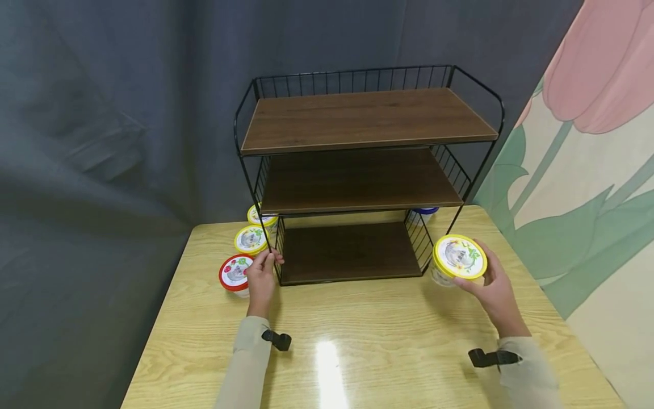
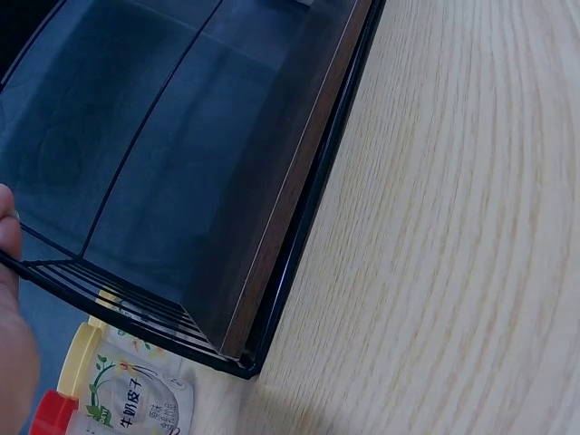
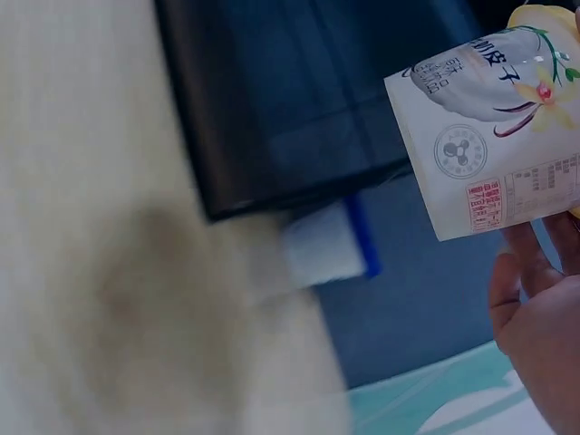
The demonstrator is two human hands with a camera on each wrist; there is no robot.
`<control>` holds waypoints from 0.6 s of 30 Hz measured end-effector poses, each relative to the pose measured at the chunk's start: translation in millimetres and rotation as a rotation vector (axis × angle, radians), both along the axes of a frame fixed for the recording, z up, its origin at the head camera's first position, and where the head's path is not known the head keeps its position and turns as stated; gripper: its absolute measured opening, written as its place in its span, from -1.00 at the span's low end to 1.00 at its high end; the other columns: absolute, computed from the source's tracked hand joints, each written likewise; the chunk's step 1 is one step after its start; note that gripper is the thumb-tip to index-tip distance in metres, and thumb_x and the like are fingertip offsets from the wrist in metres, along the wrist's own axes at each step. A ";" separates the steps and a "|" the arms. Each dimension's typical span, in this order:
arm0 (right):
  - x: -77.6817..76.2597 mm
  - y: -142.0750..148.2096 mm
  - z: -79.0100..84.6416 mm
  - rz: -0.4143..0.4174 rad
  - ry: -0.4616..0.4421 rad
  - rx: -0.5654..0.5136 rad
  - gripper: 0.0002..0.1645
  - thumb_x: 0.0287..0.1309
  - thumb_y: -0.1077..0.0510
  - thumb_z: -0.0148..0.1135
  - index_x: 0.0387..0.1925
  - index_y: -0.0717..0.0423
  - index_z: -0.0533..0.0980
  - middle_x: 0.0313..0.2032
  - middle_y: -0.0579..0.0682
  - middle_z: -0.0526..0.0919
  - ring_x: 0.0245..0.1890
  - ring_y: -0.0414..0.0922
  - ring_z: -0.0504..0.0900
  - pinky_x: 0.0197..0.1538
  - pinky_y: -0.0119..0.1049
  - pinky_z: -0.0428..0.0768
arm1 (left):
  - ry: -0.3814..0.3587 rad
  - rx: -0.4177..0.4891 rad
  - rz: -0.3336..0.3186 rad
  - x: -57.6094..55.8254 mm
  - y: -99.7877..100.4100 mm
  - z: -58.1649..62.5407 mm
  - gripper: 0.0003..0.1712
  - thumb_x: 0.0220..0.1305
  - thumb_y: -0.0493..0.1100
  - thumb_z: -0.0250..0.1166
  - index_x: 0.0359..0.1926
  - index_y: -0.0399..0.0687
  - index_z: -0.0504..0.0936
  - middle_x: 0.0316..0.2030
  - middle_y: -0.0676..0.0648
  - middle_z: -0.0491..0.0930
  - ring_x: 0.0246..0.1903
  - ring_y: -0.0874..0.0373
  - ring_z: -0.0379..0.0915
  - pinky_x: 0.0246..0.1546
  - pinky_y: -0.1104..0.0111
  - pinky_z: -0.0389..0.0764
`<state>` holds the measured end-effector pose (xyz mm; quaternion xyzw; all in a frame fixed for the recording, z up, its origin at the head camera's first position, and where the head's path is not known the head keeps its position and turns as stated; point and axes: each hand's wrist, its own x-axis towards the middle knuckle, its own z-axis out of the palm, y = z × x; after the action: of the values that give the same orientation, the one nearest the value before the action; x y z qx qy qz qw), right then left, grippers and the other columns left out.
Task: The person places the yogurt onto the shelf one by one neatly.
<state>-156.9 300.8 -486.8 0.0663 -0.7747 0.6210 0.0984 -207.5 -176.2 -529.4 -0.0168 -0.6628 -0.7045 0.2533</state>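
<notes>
A three-tier shelf rack [image 1: 352, 205] with brown wood boards and a black wire frame stands on the table. My left hand [image 1: 261, 281] pinches its front left post; in the left wrist view only part of that hand [image 2: 14, 335] shows, at the left edge. Off the rack's right front corner, my right hand [image 1: 493, 289] holds a yellow-lidded tub [image 1: 458, 258] above the table. Its printed white side [image 3: 498, 127] fills the upper right of the right wrist view. The fingers behind the tub are partly hidden.
Left of the rack sit a red-lidded tub [image 1: 236, 274] and two yellow-lidded tubs, one nearer [image 1: 251, 240] and one farther back [image 1: 254, 215]. A blue-lidded tub [image 1: 425, 213] stands behind the right side, partly covered. A dark curtain [image 1: 153, 113] hangs behind the wooden table [image 1: 378, 341].
</notes>
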 end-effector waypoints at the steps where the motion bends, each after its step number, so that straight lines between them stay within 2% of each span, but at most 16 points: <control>1: 0.3 -2.7 6.2 0.026 0.018 -0.040 0.10 0.12 0.45 0.32 0.56 -0.07 0.00 0.49 -0.10 0.12 0.43 -0.38 0.11 0.31 -0.76 0.15 | 0.000 -0.004 0.000 0.1 -0.1 -0.4 -0.75 0.44 -0.43 0.04 -0.16 -0.67 0.54 -0.37 -0.34 0.62 -0.33 0.17 0.63 -0.19 0.38 0.71; 4: 0.6 -10.5 23.2 0.091 0.048 -0.129 0.13 0.07 0.54 0.28 0.55 -0.03 0.00 0.47 -0.10 0.09 0.45 -0.33 0.06 0.34 -0.72 0.15 | 0.002 -0.006 -0.003 1.1 0.1 -0.2 -0.74 0.45 -0.42 0.03 -0.14 -0.66 0.54 -0.30 -0.55 0.55 -0.33 0.22 0.62 -0.18 0.40 0.71; 8: 1.0 -19.8 42.6 0.115 0.055 -0.119 0.15 0.05 0.54 0.29 0.56 -0.04 -0.02 0.49 -0.08 0.06 0.45 -0.29 0.05 0.31 -0.73 0.19 | -0.002 0.008 0.005 2.9 2.0 2.3 -0.73 0.45 -0.43 0.02 -0.13 -0.71 0.52 -0.28 -0.63 0.52 -0.33 0.22 0.62 -0.18 0.36 0.71; 14: -1.3 -31.1 67.7 0.094 0.080 0.041 0.15 0.08 0.47 0.31 0.57 -0.06 -0.05 0.48 -0.01 0.09 0.41 -0.30 0.12 0.25 -0.78 0.23 | -0.012 -0.009 -0.026 13.9 7.5 20.6 -0.73 0.47 -0.40 0.03 -0.13 -0.68 0.52 -0.31 -0.42 0.59 -0.31 0.21 0.63 -0.15 0.41 0.70; 18: -5.4 -42.0 82.8 0.098 0.103 0.134 0.17 0.08 0.43 0.35 0.57 -0.15 -0.05 0.50 -0.04 0.10 0.42 -0.32 0.14 0.26 -0.80 0.20 | 0.000 -0.013 -0.020 16.4 5.9 23.1 -0.72 0.47 -0.39 0.03 -0.13 -0.67 0.52 -0.31 -0.39 0.59 -0.32 0.25 0.62 -0.15 0.46 0.68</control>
<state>-162.3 258.8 -404.0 0.1425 -0.8044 0.5675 0.1028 -191.1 -170.4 -506.3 -0.0252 -0.6672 -0.7027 0.2460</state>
